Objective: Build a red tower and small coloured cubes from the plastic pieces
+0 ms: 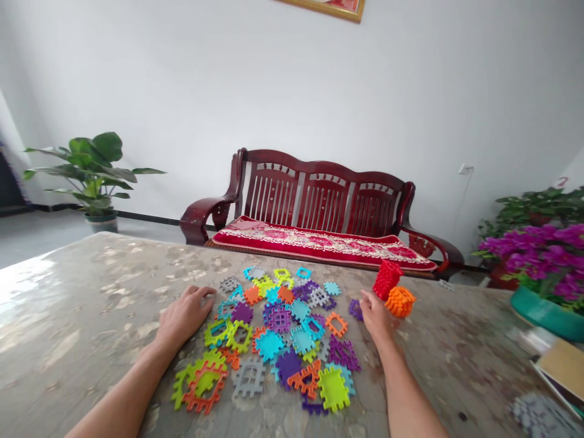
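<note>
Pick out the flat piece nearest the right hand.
The purple piece just left of the right hand; the other flat pieces lie farther from that hand.

The toothed plastic tiles point(269, 345) lie loose and overlapping in a pile before me: lime, cyan, purple, orange and grey, some solid, some with cut-out centres. To my right, a red block point(387, 279) sits just beside an orange block point(400, 302).
</note>
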`<action>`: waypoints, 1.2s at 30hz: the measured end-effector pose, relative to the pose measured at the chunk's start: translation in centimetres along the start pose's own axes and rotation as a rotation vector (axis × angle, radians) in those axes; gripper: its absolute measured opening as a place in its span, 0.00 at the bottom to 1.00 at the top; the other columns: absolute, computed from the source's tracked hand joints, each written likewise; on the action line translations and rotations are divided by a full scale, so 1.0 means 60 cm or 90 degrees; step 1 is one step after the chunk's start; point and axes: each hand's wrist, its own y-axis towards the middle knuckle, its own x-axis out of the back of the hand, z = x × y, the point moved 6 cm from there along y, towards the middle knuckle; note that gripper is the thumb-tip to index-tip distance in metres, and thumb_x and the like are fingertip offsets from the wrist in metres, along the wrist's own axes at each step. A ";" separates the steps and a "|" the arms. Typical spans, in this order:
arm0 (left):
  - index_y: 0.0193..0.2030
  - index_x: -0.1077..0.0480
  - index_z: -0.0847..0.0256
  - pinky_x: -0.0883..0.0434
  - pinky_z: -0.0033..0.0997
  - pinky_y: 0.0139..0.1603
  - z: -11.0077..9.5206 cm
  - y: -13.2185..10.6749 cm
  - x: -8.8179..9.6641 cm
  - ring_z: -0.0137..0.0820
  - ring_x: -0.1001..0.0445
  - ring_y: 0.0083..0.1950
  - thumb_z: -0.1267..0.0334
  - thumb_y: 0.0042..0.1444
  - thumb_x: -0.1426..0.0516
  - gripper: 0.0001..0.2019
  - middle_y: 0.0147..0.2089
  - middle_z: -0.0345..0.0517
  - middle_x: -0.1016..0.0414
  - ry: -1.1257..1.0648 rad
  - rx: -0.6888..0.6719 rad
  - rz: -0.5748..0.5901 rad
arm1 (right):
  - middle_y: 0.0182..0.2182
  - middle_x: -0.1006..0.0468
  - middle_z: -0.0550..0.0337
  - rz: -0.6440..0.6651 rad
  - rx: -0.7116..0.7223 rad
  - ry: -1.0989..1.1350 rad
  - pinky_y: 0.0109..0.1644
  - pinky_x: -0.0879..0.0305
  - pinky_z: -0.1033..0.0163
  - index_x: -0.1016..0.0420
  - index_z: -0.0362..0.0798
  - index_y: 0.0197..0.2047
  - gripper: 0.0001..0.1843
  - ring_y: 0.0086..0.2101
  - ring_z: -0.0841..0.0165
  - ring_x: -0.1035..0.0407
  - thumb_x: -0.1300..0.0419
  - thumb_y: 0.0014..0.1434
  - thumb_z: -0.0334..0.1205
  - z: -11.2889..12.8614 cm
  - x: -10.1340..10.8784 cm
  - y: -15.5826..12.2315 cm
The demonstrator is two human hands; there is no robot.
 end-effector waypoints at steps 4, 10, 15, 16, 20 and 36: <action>0.55 0.29 0.48 0.31 0.39 0.40 0.001 0.000 -0.001 0.45 0.24 0.50 0.49 0.62 0.57 0.22 0.58 0.49 0.30 0.000 0.000 0.005 | 0.46 0.21 0.46 -0.022 -0.009 -0.085 0.53 0.36 0.58 0.26 0.40 0.54 0.26 0.47 0.59 0.28 0.50 0.58 0.45 0.003 0.009 -0.009; 0.54 0.28 0.48 0.31 0.38 0.39 0.003 0.003 -0.002 0.44 0.24 0.49 0.50 0.62 0.57 0.22 0.58 0.49 0.30 -0.002 -0.007 -0.001 | 0.48 0.23 0.46 0.012 0.007 -0.254 0.55 0.39 0.53 0.26 0.46 0.55 0.30 0.51 0.53 0.31 0.42 0.54 0.54 0.043 0.006 -0.028; 0.54 0.27 0.48 0.30 0.38 0.39 0.002 0.003 -0.001 0.44 0.24 0.49 0.50 0.61 0.56 0.22 0.58 0.48 0.29 -0.004 -0.004 -0.008 | 0.47 0.22 0.51 0.024 0.052 -0.258 0.56 0.42 0.57 0.26 0.47 0.55 0.24 0.52 0.57 0.32 0.42 0.54 0.42 0.050 -0.005 -0.030; 0.54 0.27 0.48 0.30 0.38 0.39 0.002 0.003 0.000 0.44 0.24 0.49 0.50 0.61 0.56 0.22 0.57 0.48 0.29 -0.005 -0.004 -0.008 | 0.47 0.22 0.52 0.014 0.064 -0.251 0.56 0.42 0.58 0.25 0.47 0.54 0.23 0.51 0.58 0.32 0.42 0.54 0.40 0.052 -0.004 -0.030; 0.54 0.28 0.48 0.30 0.37 0.40 0.000 0.000 0.002 0.43 0.24 0.49 0.50 0.62 0.56 0.22 0.58 0.49 0.30 -0.007 -0.001 -0.006 | 0.49 0.22 0.57 -0.001 0.126 -0.215 0.57 0.44 0.57 0.22 0.52 0.48 0.17 0.50 0.60 0.33 0.41 0.55 0.42 0.091 0.002 -0.036; 0.53 0.27 0.47 0.31 0.35 0.39 0.001 -0.001 0.001 0.41 0.24 0.49 0.50 0.62 0.56 0.21 0.57 0.47 0.30 -0.002 -0.001 -0.015 | 0.48 0.22 0.51 0.143 0.018 -0.270 0.50 0.38 0.56 0.22 0.51 0.47 0.20 0.49 0.56 0.32 0.40 0.53 0.49 0.160 -0.045 -0.062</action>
